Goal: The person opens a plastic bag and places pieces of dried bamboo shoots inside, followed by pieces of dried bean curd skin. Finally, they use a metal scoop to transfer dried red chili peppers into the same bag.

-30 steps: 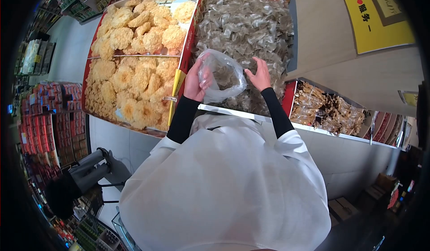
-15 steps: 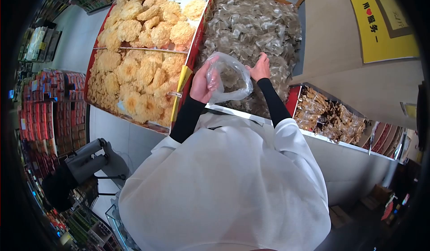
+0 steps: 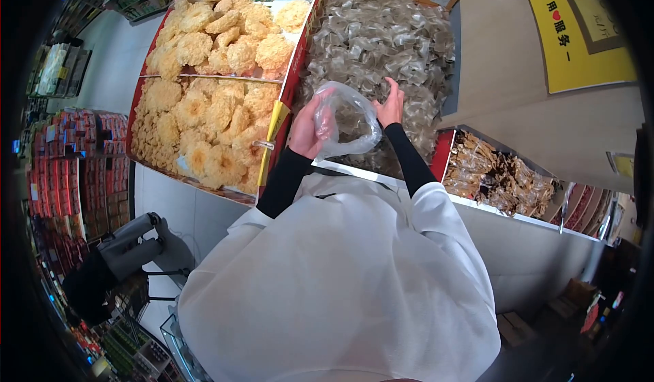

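My left hand (image 3: 308,129) is closed on the side of a clear plastic bag (image 3: 371,137), whose mouth is spread into a wide ring. To the right of that ring is my right hand (image 3: 390,105), its index finger stretched up and the thumb apart toward the bag's rim. No object shows between those fingers. Both hands are over the near part of a bin heaped with greyish, see-through small pieces (image 3: 381,41) that look like wrapped packets. Some of these pieces show through the bag's opening.
Left of the bin, a red-edged divided display holds round, golden, bumpy pastries (image 3: 194,106). At the right, brown dried goods (image 3: 501,174) fill a smaller bin. A yellow sign (image 3: 572,41) lies beyond it. Stacks of red packages (image 3: 75,171) stand at far left.
My right hand has shifted slightly left, and its index finger points up more. The left hand keeps the bag in nearly the same place. The view has moved a little.
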The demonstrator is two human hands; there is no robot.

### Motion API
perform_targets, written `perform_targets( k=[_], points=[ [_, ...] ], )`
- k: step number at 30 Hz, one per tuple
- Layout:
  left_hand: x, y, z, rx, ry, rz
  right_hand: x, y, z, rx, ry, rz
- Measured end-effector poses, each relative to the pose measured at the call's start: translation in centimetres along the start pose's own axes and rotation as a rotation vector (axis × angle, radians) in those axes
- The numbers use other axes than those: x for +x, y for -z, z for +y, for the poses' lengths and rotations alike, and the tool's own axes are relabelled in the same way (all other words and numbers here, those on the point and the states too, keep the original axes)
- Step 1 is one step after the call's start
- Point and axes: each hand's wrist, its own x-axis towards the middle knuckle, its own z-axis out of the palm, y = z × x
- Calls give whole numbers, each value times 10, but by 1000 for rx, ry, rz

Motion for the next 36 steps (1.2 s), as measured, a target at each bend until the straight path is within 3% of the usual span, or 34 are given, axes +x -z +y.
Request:
perform_targets(
  k=[2,4,7,14,16,17,20,28,36],
  points=[
    [1,0,0,3,15,5,4,-5,9,11,34,7],
    [2,-2,-1,-4,18,1,10,-10,11,238,-21,-14],
    [0,-3,-2,4,11,9,15,-20,7,175,93,70],
    [-3,3,-1,42,13,7,30,-16,18,374,66,37],
    [-3,4,-1,34,10,-1,28,0,10,411,-13,-42],
    [-3,4,-1,29,8,-8,26,16,-10,636,-323,-160],
    [-3,-4,-1,26,-2,41,32,28,-13,748,-360,-168],
    [14,-10,-3,41,0,2,41,59,-28,764,-224,-132],
    [46,1,11,-103,28,-79,4,99,-95,927,-104,-214]
  ],
)
